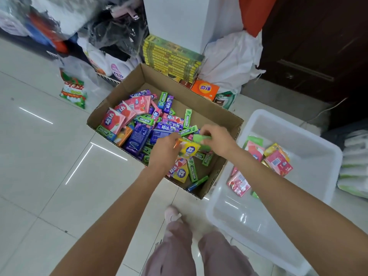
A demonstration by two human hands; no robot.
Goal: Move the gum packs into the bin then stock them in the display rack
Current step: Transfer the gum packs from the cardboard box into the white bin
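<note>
Glossy pale floor tiles (49,166) carry everything here, and both arms reach down over an open cardboard box (209,108) standing on them. At the centre, the left hand (165,151) grips a yellow gum pack (189,149), fingers curled round its end, lifted just above the heap. Beside it, the right hand (216,139) pinches a green gum pack (201,138) by its edge; the two packs nearly touch. Judging by this, the transfer step is under way: picking from box to bin, with the display rack not in view and stocking not begun.

Beneath the hands lie the loose gum packs (143,124), a jumble of slim green sticks, flat pink sleeves and purple cartons, all glossy printed card or foil, stiff and light, likely to slide over each other. Just to the right stands the translucent plastic bin (310,136), smooth-walled with rounded corners, holding a few pink and yellow packs (276,162) at its far end.

The next move probably calls for swinging both hands rightward over the bin's rim and letting go low, since such slick packs could skid or bounce.

Behind the box sit stacked yellow cartons (171,56) and crumpled white bags (231,60).
</note>
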